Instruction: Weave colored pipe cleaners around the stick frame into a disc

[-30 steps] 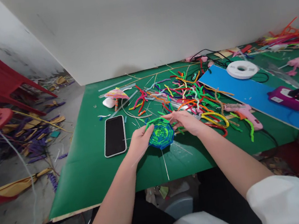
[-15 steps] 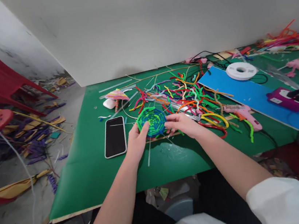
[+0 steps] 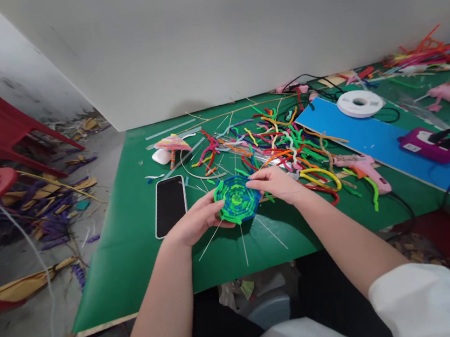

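A round woven disc [image 3: 237, 200] in green and blue, with thin clear spokes sticking out around it, is held above the green table. My left hand [image 3: 200, 216] grips its left edge, thumb on top and fingers beneath. At the upper right edge, my right hand [image 3: 272, 182] pinches the rim between thumb and fingers. A phone [image 3: 170, 206] with a dark screen lies left of the disc. Behind it stands a small pink and yellow umbrella-shaped piece [image 3: 172, 143] beside a white case [image 3: 161, 156].
Colourful fuzzy stems [image 3: 274, 134] lie heaped behind the disc. To the right are a pink glue gun [image 3: 368, 171], a blue board [image 3: 374, 140], a white spool [image 3: 360, 103] and a purple power block [image 3: 427, 146] with black cables. A red chair [image 3: 6, 117] stands left.
The disc has moved slightly right and nearer to me and turned, its spokes now pointing down toward the table's front edge. My left hand has shifted lower along its left side.
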Action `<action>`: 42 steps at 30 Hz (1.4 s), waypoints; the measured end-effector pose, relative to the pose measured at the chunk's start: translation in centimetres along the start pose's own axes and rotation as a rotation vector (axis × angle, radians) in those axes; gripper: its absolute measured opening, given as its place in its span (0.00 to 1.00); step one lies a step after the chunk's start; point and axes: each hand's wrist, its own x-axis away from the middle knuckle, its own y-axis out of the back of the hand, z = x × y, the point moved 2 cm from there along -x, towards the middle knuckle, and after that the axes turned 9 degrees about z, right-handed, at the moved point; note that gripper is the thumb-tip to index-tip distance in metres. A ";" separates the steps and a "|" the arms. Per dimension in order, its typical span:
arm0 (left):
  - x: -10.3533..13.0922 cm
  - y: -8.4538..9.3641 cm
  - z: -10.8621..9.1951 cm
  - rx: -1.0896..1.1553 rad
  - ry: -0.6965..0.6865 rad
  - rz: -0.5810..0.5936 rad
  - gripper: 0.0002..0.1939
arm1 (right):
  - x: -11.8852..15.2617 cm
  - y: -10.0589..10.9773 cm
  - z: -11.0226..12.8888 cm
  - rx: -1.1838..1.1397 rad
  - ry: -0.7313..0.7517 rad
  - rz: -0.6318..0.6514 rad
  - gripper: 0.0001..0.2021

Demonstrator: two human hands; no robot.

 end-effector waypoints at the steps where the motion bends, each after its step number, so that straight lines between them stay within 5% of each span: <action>1: -0.3 -0.1 0.2 -0.010 0.010 -0.055 0.24 | 0.0 0.0 0.1 0.000 0.004 0.029 0.15; 4: -0.7 0.8 0.1 0.017 -0.087 -0.263 0.17 | 0.1 1.2 0.2 -0.030 0.045 -0.021 0.17; 8: 0.3 3.8 -1.3 0.124 -0.424 -0.740 0.11 | 0.2 3.8 -0.3 0.118 0.066 -0.334 0.17; 11: 0.7 4.9 -1.6 0.198 -0.538 -0.889 0.09 | 0.0 3.7 -0.7 0.371 0.063 -0.318 0.15; 16: 0.1 3.7 -1.3 0.113 -0.533 -0.825 0.10 | -0.5 0.9 -0.9 0.748 0.153 -0.032 0.12; 19: -0.3 2.8 -1.2 0.063 -0.530 -0.802 0.10 | -0.6 0.3 -0.9 0.850 0.138 0.014 0.09; 24: -1.0 2.0 -0.5 0.045 -0.482 -0.750 0.14 | -0.1 1.7 0.0 0.650 0.130 -0.179 0.10; 28: -1.4 1.2 0.1 -0.026 -0.402 -0.507 0.17 | 0.3 3.1 0.4 0.362 0.124 -0.341 0.11; 33: -1.3 0.3 0.4 -0.159 -0.273 -0.352 0.18 | 0.1 2.4 0.2 0.142 0.108 -0.217 0.15; 42: -1.4 -0.4 1.0 -0.340 -0.120 -0.148 0.18 | 0.2 -0.1 0.6 0.216 0.119 0.000 0.11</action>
